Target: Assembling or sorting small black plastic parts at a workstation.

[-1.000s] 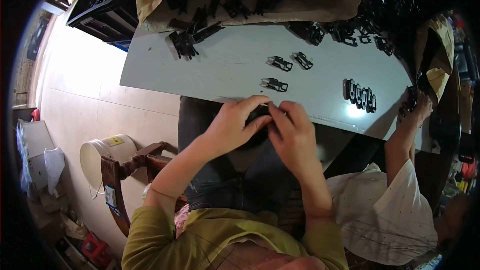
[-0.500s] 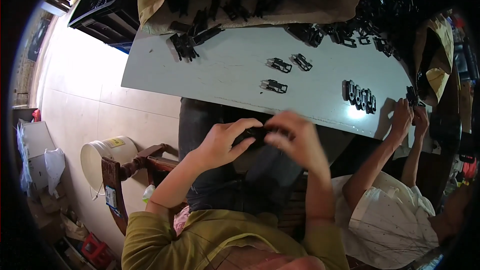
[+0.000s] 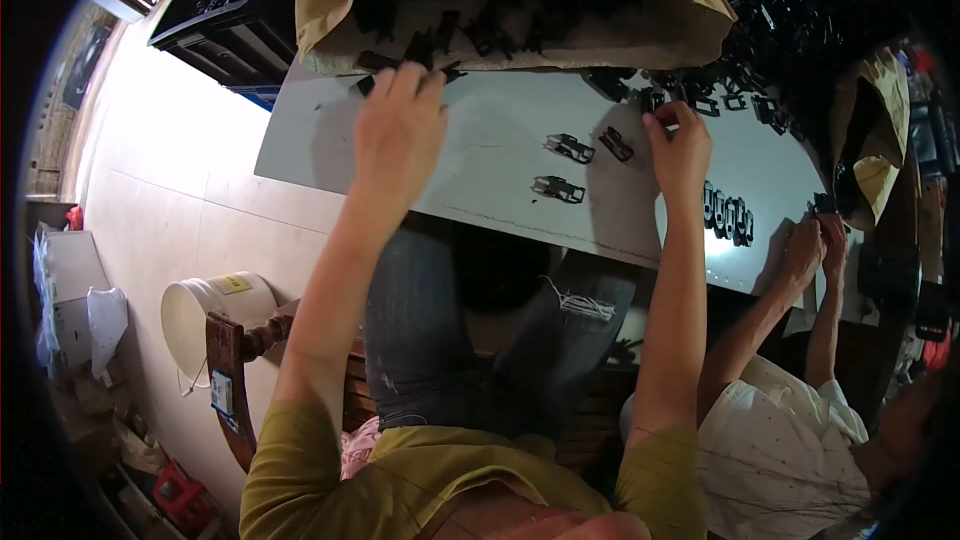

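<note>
My left hand [image 3: 398, 140] is over the small pile of black plastic parts [image 3: 368, 62] at the lip of the brown paper bag. Its fingers look apart and bent downward; the parts beneath are mostly hidden. My right hand [image 3: 682, 145] pinches a black frame-like part [image 3: 652, 100] between thumb and fingers, close to the heap at the back of the table. Between my hands lie three similar black parts on the white tabletop: one part [image 3: 570, 148], a tilted part [image 3: 616, 144] and a nearer part [image 3: 558, 189].
The paper bag [image 3: 480, 58] spills black parts at the back. A row of parts [image 3: 728, 215] stands beyond my right forearm. At right, a co-worker's hands [image 3: 815, 240] handle a dark part beside another paper bag [image 3: 880, 130]. A black crate [image 3: 220, 40] and white bucket [image 3: 215, 315] are left.
Both hands have risen from over my lap to the table. The left went to the pile by the bag, the right to the back heap with a part in its fingers.
</note>
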Tool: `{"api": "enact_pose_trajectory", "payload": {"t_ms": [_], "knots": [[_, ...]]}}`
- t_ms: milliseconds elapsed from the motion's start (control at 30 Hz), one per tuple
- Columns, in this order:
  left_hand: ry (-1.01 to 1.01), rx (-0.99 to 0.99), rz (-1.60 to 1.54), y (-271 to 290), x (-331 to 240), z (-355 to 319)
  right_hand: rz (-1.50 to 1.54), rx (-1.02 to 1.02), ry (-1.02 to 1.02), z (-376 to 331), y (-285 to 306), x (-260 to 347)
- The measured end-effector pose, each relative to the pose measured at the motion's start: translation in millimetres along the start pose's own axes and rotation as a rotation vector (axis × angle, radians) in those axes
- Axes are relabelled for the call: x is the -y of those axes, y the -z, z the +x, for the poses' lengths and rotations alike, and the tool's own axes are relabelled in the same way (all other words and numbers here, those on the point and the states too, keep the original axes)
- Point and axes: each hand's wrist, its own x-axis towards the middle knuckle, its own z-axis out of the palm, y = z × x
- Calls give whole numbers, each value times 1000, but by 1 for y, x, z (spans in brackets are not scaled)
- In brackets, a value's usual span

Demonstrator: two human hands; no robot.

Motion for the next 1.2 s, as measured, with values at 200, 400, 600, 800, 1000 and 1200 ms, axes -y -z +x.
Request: {"api": "enact_pose_trajectory", "payload": {"t_ms": [200, 400, 600, 800, 1000, 1200], "knots": [[-61, 35, 218, -16, 15, 12, 257, 89, -125, -15, 11, -15], [152, 144, -455, 7, -20, -9, 395, 69, 63, -55, 44, 38], [353, 343, -897, 11, -26, -43, 349, 300, 260, -76, 40, 69], [525, 442, -948, 14, -33, -51, 240, 319, 265, -79, 29, 75], [510, 402, -931, 3, -48, -48, 503, 308, 194, -84, 31, 86], [442, 223, -875, -6, -58, -48, 341, 261, 326, -89, 28, 99]]}}
